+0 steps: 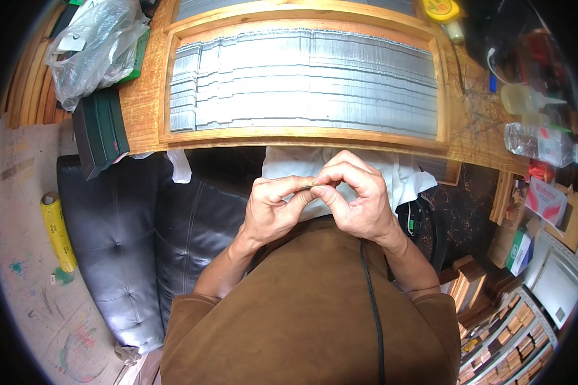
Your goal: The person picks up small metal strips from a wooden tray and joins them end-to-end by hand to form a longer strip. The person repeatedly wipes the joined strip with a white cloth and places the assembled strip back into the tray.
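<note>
Both hands meet in front of my chest, just short of the table's near edge. My left hand pinches a small, thin, dark piece between thumb and forefinger. Its kind is too small to tell. At the piece's other end, the thumb and fingertips of my right hand are pressed together on it. Beyond the hands, a wooden frame on the table holds rows of thin, shiny grey strips, packed closely side by side. White cloth lies under and behind my hands.
At the table's left are a clear plastic bag and a dark green box. Bottles and a yellow tape measure are on the right. A black padded seat stands left of me; shelves of wooden blocks stand at lower right.
</note>
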### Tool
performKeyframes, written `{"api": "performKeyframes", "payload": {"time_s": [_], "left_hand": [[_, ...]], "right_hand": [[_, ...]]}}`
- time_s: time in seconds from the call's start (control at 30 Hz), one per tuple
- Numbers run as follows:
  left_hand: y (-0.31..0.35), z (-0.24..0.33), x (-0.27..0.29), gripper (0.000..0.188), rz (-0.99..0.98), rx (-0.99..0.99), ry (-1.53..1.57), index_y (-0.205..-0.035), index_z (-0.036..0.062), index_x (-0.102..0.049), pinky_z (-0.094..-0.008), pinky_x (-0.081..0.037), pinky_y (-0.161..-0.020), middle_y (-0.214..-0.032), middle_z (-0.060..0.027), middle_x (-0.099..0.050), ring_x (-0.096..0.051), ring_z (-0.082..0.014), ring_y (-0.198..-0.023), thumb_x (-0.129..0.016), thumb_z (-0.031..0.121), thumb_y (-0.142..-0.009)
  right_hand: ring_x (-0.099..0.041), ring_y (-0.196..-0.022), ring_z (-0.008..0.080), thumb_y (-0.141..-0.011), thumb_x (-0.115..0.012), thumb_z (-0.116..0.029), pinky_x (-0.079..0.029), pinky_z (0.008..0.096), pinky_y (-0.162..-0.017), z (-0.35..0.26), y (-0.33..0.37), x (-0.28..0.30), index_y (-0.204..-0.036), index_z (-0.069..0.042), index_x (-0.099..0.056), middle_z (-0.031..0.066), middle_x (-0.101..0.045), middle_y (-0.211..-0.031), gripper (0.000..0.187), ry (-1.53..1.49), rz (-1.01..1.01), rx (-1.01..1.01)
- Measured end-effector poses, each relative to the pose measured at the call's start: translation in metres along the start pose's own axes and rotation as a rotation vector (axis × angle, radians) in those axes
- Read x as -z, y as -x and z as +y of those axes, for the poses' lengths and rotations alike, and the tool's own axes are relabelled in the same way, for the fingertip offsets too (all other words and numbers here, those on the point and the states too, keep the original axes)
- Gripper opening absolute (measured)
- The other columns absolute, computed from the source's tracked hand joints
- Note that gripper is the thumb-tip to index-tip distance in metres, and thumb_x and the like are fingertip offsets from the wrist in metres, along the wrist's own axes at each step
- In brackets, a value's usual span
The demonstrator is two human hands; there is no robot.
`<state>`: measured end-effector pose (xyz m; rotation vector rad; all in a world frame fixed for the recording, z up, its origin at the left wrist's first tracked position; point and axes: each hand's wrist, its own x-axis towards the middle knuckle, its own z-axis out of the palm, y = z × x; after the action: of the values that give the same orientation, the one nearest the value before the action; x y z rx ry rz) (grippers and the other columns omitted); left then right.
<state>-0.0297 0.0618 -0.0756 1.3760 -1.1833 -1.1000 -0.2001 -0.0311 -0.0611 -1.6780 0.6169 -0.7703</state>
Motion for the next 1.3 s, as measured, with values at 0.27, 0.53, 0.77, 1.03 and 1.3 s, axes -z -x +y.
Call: {"api": "performKeyframes", "payload": {"time_s": [0.27,0.53,0.77,1.03,1.3], "left_hand": [[0.003,-0.003,-0.006,0.015,0.056,-0.047,0.007,-0.106,-0.0035,-0.078,-0.0228,-0.056,-0.066,-0.087,-0.0119,-0.08,-0.074,-0.0103,-0.075,-0.079,0.001,-0.092],[0.0,0.005,-0.006,0.015,0.112,-0.044,0.008,-0.105,-0.0048,-0.078,-0.0282,-0.062,-0.081,-0.098,-0.0157,-0.08,-0.078,-0.0182,-0.089,-0.075,-0.007,-0.09],[-0.004,-0.001,-0.01,0.014,0.095,-0.025,0.252,-0.107,-0.0082,-0.074,-0.0321,-0.062,-0.088,-0.102,-0.0188,-0.079,-0.077,-0.0217,-0.097,-0.072,-0.009,-0.094],[-0.019,0.025,-0.017,0.013,0.036,-0.093,0.189,-0.107,-0.0068,-0.074,-0.0305,-0.062,-0.088,-0.102,-0.0169,-0.08,-0.077,-0.0204,-0.096,-0.072,-0.007,-0.094],[-0.038,0.075,-0.018,0.023,-0.03,-0.265,-0.111,-0.11,-0.0026,-0.076,-0.0268,-0.06,-0.075,-0.095,-0.015,-0.08,-0.078,-0.0189,-0.085,-0.078,-0.008,-0.088]], "right_hand": [[-0.067,-0.074,0.0193,-0.088,-0.075,0.006,-0.055,0.0297,-0.067,-0.002,0.002,-0.002,-0.092,0.003,-0.068,0.0108,-0.066,-0.088,0.009,0.008,0.029,0.013],[-0.064,-0.075,0.0161,-0.09,-0.072,0.006,-0.052,0.0291,-0.07,-0.028,0.0,0.042,-0.089,0.003,-0.067,0.008,-0.066,-0.082,0.006,0.034,0.137,-0.036],[-0.065,-0.073,0.0076,-0.094,-0.077,-0.017,-0.053,0.0227,-0.066,-0.063,-0.034,0.215,-0.101,0.002,-0.076,0.0029,-0.073,-0.084,0.02,0.353,0.595,-0.263],[-0.065,-0.074,0.008,-0.094,-0.076,-0.009,-0.053,0.0225,-0.068,-0.08,-0.023,0.192,-0.097,0.001,-0.076,0.0022,-0.073,-0.085,0.01,0.299,0.485,-0.126],[-0.067,-0.078,0.022,-0.082,-0.08,0.006,-0.052,0.0314,-0.067,-0.079,-0.017,0.059,-0.089,-0.001,-0.072,0.0104,-0.069,-0.083,0.012,0.319,0.101,0.209]]}}
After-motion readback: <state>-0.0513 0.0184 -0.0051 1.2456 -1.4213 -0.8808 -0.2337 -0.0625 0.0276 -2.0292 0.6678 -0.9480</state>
